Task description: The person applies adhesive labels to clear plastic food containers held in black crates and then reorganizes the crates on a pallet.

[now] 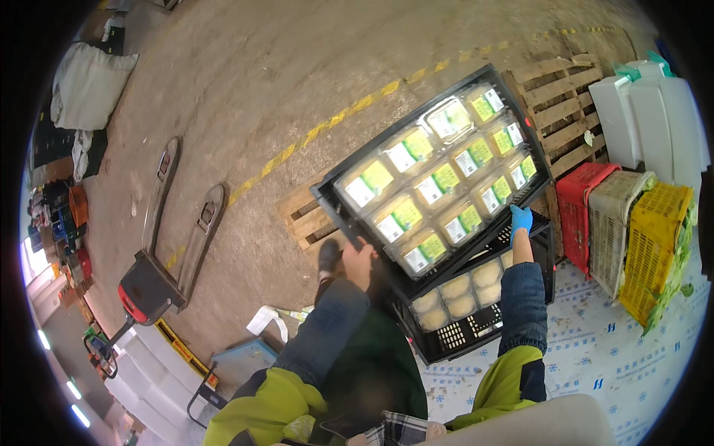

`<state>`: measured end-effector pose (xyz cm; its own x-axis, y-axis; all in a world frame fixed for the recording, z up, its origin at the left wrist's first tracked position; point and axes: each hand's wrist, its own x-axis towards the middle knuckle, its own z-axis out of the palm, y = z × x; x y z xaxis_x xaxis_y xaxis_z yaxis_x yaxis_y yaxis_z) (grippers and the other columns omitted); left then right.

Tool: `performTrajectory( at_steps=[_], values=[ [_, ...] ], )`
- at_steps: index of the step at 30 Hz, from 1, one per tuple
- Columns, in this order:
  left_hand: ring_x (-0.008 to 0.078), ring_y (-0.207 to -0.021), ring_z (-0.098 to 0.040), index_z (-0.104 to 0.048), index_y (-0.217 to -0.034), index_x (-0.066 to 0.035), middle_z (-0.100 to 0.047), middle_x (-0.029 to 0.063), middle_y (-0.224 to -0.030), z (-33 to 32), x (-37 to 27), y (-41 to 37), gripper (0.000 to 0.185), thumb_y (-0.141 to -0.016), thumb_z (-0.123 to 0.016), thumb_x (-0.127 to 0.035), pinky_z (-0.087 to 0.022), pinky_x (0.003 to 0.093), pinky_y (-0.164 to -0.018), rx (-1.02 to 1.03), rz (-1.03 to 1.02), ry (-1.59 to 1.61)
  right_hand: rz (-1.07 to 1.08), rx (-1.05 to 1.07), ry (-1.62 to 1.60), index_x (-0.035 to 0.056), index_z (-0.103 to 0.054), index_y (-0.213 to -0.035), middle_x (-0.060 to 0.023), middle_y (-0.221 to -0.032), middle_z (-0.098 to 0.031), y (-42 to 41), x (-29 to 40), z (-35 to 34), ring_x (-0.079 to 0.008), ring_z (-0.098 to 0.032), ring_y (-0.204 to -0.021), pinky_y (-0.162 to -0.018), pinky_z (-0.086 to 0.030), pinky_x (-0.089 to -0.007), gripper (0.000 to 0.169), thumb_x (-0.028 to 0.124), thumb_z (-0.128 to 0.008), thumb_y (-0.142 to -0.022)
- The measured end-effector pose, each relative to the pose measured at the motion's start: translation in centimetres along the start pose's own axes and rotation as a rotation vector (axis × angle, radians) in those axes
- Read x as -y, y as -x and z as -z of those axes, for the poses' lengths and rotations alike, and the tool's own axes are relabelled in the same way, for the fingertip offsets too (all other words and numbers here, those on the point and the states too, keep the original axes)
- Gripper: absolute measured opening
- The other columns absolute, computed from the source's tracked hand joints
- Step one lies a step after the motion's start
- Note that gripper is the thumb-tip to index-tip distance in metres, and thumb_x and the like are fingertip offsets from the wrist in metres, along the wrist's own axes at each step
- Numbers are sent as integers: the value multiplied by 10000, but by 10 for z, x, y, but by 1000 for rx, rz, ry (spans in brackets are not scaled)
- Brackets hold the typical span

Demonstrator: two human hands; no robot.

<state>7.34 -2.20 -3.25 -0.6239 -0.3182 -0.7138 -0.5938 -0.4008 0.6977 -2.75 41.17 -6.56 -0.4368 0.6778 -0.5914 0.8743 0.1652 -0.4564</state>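
A black plastic crate holds rows of clear plastic food packs with yellow-green and white labels. It sits tilted across my view. My bare left hand grips its near left end, the thumb over the rim. My right hand, in a blue glove, holds its near right edge. Partly beneath it lies another black crate with clear packs of pale round food. The undersides of both hands' grips are hidden.
A wooden pallet lies under the crates and another beyond. Right stand red, grey and yellow crates and white foam boxes. A pallet jack stands left. Printed white sheeting lies at lower right.
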Motion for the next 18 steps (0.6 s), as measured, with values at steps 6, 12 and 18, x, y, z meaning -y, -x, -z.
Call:
performTrajectory(
  at_steps=[6, 12, 18],
  values=[
    [216, -598, -600, -539, -833, -43, -599, 101, -668, 80, 21, -24, 96, -785, -571, 34, -489, 319, -556, 68, 157, -34, 100, 111, -286, -28, -369, -1454, -153, -1317, -581, -11, -43, -7, -305, -555, -1171, -1015, -392, -422, 741, 192, -718, -839],
    [273, -643, -546, -458, -884, -76, -481, 77, -756, 103, 23, -43, 214, -778, -524, 99, -517, 419, -598, 46, 210, 97, -148, 78, -326, 147, -602, -1127, -52, -1037, -661, 8, -44, -26, -223, -609, -950, -831, -433, -435, 335, 176, -695, -807],
    [211, -743, -541, -533, -843, -82, -518, 23, -819, 155, 35, -118, 233, -682, -534, 87, -468, 337, -668, 10, 263, 111, 70, 19, -596, 4, -615, -1147, -103, -986, -690, 101, -45, -41, -233, -642, -824, -762, -536, -371, 404, -10, -659, -745]
  ],
)
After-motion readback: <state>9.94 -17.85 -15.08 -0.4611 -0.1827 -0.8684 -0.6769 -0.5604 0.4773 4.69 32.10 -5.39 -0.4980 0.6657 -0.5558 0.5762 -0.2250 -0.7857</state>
